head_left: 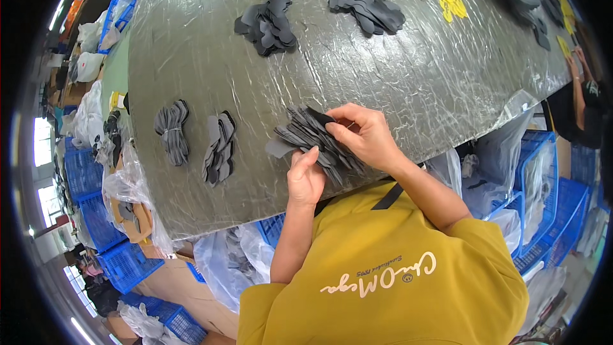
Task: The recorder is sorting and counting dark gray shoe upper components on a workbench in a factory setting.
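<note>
Grey pile (311, 135) by near edge of surface (191, 57). Right hand (363, 133): grip pinching dark piece (318, 115). Left hand (305, 177): grip closed on pile's side. Best keep left hold steady, pinch lightly; loose pieces could fan.

Bright windows (43, 142) and a lit tube lamp (58, 11) show left of the worktop (191, 70); blue crates (131, 267) flank it both sides.

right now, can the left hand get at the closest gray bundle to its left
Likely yes: flat table lies between the left hand and that gray bundle, though the hand would first have to leave the pile it is touching.
</note>
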Demonstrator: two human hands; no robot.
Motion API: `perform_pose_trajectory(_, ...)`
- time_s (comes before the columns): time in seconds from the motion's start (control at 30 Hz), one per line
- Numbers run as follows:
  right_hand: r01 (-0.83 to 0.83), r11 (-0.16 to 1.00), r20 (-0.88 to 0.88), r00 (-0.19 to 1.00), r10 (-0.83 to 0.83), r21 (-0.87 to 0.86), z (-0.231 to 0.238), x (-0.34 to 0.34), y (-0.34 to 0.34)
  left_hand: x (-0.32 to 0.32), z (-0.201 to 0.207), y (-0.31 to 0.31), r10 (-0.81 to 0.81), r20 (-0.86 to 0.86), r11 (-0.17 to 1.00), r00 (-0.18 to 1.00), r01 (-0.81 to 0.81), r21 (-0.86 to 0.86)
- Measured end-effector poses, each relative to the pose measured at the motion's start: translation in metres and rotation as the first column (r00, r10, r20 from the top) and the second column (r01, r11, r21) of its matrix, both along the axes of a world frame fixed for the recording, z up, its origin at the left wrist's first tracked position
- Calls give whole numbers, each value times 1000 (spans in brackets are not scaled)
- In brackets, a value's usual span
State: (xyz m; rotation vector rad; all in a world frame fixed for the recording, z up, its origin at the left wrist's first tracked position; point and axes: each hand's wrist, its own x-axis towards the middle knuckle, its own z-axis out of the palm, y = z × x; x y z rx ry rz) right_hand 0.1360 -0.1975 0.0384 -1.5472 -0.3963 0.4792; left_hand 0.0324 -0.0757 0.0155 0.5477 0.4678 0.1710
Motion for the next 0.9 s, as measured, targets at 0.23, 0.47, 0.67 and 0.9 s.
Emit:
perform_pose_trajectory(0.23, 19, 1000, 183, 983, -15, -20, 10, -1, 2, 6, 8, -3, 12, -99, 982, 995, 7, 189)
perform_pose_trajectory(0.47, 43, 982, 562, 824, 70, -186, 3, 3, -1, 3, 6, -6, 52, -34, 995, 998, -49, 91)
perform_pose_trajectory(0.67, -86, 981, 402, 903, 151, -175, 24, -3, 0, -4, -1, -1, 38, -16, 971, 999, -33, 235)
perform_pose_trajectory(0.9, -102, 991, 304, 945, 125, -89, 17, 1, -1, -5, 0, -8, 104, -14, 930, 994, -92, 356)
